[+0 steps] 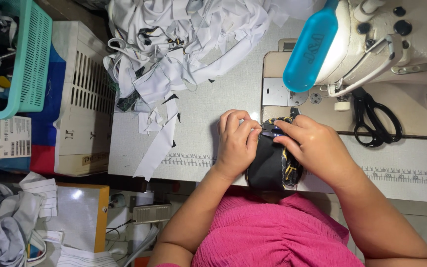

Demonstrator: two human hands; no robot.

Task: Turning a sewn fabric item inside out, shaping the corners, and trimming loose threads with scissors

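A small piece of black fabric with yellow print (pixel 272 165) lies on the white sewing table (pixel 208 106) under the needle area of a cream sewing machine (pixel 386 39). My left hand (pixel 235 143) presses on the fabric's left side, fingers curled at its top edge. Over on the right side, my right hand (pixel 312 146) pinches the top edge with fingertips close to the needle. Both hands touch the cloth and nearly meet at its top.
Black scissors (pixel 376 121) lie on the machine bed at the right. A heap of white fabric strips (pixel 174 49) covers the table's far left. A teal basket (pixel 23 59) and a cream crate (pixel 82 99) stand left of the table. A ruler strip (pixel 189 159) runs along the table's near edge.
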